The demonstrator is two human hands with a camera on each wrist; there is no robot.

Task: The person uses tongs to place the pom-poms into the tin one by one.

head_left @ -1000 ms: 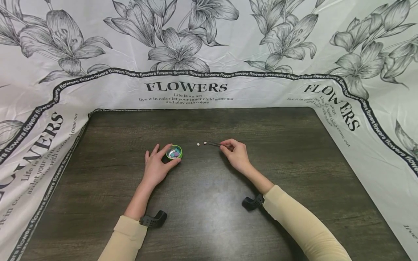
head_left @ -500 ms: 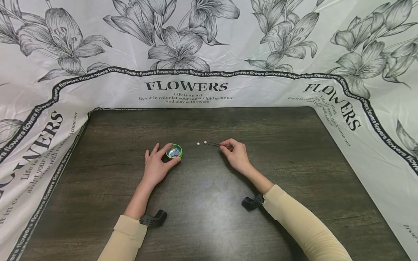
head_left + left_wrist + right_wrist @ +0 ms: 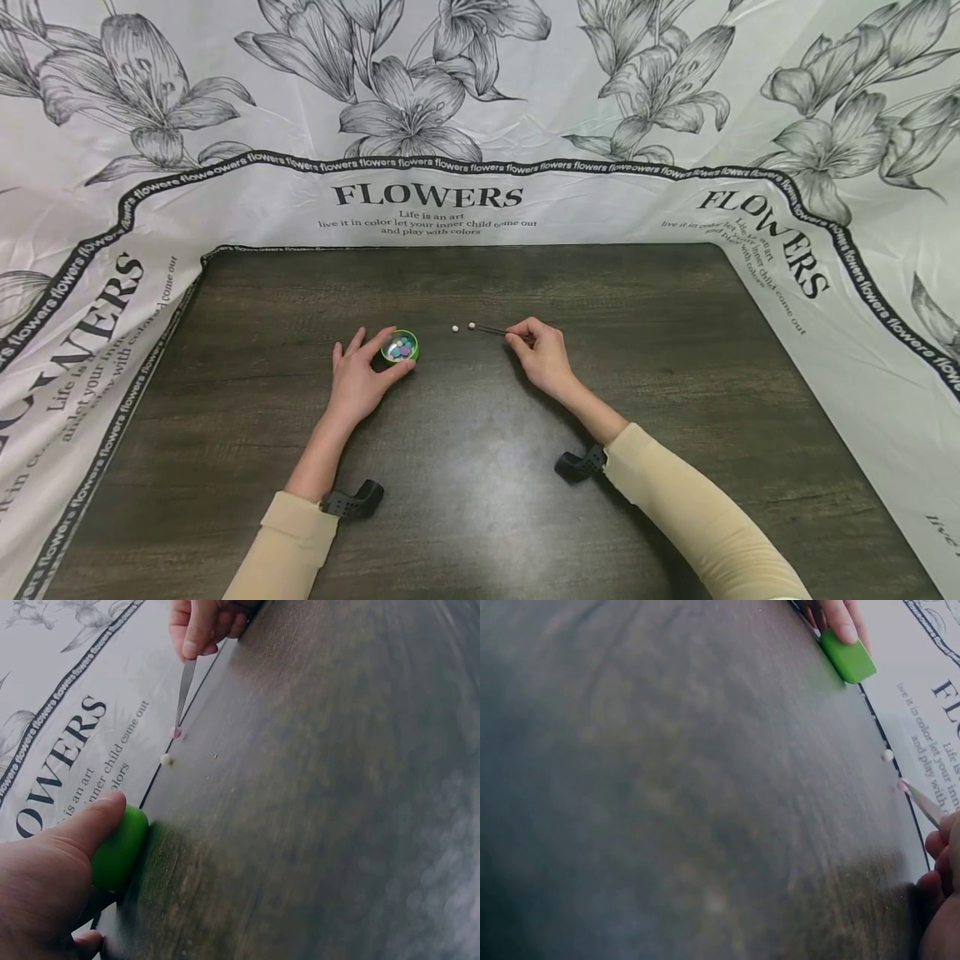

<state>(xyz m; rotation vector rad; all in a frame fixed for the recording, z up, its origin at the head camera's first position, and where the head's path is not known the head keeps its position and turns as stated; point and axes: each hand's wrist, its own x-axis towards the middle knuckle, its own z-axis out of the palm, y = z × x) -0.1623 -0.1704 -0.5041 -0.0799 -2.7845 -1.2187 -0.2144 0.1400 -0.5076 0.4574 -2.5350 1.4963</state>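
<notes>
My left hand (image 3: pixel 358 385) holds a small round green container (image 3: pixel 416 354) between thumb and fingers. Blue, purple and white bead-like pieces (image 3: pixel 405 351) lie inside it. In the left wrist view the container's green wall (image 3: pixel 120 851) shows beside the thumb. My right hand (image 3: pixel 543 357) pinches thin metal tweezers (image 3: pixel 491 331), which point left. Their tips meet a small pinkish-white bead (image 3: pixel 472 326); whether they grip it, I cannot tell. A white bead (image 3: pixel 455 329) sits just left of it, apart from the tweezers. The right wrist view also shows the tweezers (image 3: pixel 924 804) at the pink bead (image 3: pixel 902 785).
Everything stands on a dark wood-grain table (image 3: pixel 480 467). A white cloth (image 3: pixel 600 208) printed with flowers and lettering rises along its back and sides. Both wrists wear black camera mounts, one on the left (image 3: pixel 352 502) and one on the right (image 3: pixel 580 465).
</notes>
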